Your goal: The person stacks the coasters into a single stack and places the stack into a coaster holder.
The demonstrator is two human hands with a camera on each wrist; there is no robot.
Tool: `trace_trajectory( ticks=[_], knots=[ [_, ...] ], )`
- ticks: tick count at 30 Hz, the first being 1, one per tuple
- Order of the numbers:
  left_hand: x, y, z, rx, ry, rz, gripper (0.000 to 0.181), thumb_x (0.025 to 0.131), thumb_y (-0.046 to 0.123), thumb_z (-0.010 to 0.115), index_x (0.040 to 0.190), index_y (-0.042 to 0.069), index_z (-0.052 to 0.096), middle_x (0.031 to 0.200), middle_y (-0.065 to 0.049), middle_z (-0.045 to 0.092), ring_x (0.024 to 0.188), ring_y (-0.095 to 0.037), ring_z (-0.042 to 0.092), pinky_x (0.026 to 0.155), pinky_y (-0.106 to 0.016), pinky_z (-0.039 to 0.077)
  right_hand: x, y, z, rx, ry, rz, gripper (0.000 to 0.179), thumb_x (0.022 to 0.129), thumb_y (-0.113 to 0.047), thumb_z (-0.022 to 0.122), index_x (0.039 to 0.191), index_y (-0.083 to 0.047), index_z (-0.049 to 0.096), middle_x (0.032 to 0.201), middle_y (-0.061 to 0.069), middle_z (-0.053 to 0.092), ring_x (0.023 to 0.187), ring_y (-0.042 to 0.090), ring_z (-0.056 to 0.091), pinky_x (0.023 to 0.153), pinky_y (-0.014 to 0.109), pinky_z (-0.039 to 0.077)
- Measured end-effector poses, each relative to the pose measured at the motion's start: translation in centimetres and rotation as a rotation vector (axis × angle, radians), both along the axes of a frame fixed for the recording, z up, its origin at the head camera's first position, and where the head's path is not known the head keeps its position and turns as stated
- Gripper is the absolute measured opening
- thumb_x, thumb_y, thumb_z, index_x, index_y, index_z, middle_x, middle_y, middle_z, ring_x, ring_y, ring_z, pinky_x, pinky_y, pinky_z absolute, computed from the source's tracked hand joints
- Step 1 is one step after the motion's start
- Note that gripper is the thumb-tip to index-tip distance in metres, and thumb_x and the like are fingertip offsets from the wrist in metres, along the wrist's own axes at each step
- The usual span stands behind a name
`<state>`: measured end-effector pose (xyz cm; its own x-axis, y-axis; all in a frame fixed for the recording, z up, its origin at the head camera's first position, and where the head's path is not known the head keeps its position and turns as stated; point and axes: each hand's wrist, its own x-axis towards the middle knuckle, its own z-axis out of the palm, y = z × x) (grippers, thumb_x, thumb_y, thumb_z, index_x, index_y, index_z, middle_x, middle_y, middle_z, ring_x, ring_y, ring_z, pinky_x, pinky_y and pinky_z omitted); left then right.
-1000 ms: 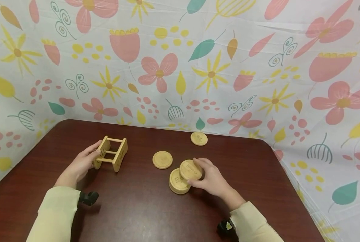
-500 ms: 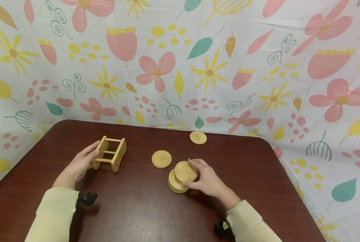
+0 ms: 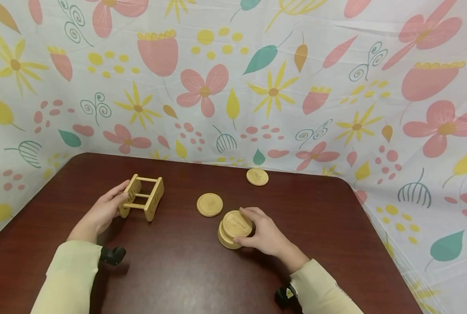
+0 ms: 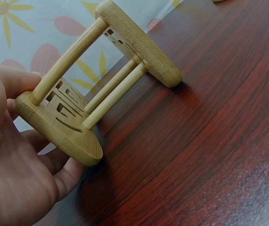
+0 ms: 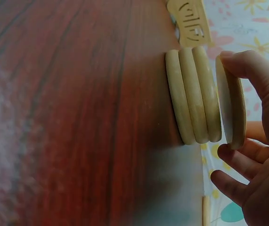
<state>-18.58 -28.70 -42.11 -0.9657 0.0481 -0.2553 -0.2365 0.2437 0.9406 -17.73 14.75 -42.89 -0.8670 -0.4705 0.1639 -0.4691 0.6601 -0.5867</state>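
Note:
My left hand (image 3: 101, 214) grips the near-left side panel of a small wooden coaster rack (image 3: 142, 197), its slots cut through both ends and thin rods joining them. In the left wrist view the thumb lies at the top rod and the fingers go behind the panel (image 4: 63, 127). My right hand (image 3: 266, 232) pinches a round wooden coaster (image 3: 237, 224) with lettering on its face. That coaster hangs just above a stack of three coasters (image 5: 193, 96), with a narrow gap showing in the right wrist view.
One loose coaster (image 3: 210, 205) lies between the rack and the stack. Another coaster (image 3: 257, 176) lies near the back edge of the dark red-brown table (image 3: 178, 270). A flower-patterned cloth (image 3: 225, 87) hangs right behind the table.
The right hand has moved the held coaster left and slightly down, so it now covers more of the stack. The left hand keeps its hold on the rack.

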Motion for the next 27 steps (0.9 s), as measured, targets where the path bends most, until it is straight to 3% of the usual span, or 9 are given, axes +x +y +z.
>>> trace_trajectory(
  ticks=[27],
  knots=[
    [0.12,0.0,0.1,0.029,0.016,-0.002,0.056,0.104,0.032,0.03,0.153,0.024,0.005,0.157,-0.024,0.006,0.142,-0.042,0.013,0.11,-0.061,0.019,0.4,-0.52,0.0,0.018,-0.013,0.04,0.084,0.071,-0.04,0.081,0.139,-0.004,0.047,0.134,0.008,0.05,0.123,0.022,0.05,0.098,0.043,0.045]
  ],
)
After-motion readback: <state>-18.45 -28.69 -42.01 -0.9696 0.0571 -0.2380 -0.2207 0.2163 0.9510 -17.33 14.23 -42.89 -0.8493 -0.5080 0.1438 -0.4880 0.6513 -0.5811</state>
